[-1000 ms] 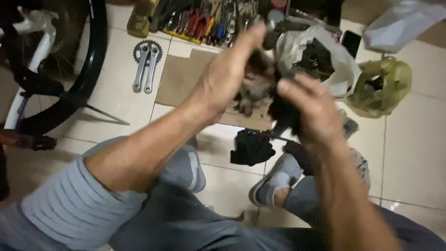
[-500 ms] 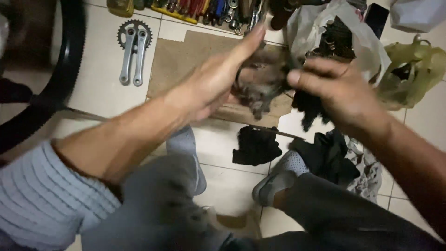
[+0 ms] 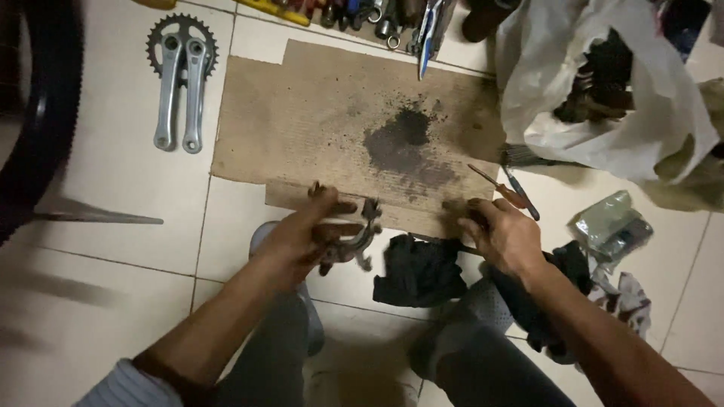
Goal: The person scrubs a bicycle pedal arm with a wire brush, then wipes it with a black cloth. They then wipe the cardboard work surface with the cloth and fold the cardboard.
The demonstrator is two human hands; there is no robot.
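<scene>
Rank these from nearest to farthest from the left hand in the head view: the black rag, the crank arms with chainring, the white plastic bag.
From the left hand, which holds a metal brake part:
1. Black rag, on the floor just to its right.
2. Crank arms with chainring, up and to the left on the tiles.
3. White plastic bag, far right, beyond the cardboard.

bare forearms, striped sleeve (image 3: 124,384) (left), grey trousers (image 3: 483,362)

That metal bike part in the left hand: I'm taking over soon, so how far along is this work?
Done: the crank arms lie off on the tiles, and the cardboard bears a dark grease stain. In hand: the left hand grips a grimy metal part; the right hand rests by a black rag. Left: the part looks dirty.
</scene>
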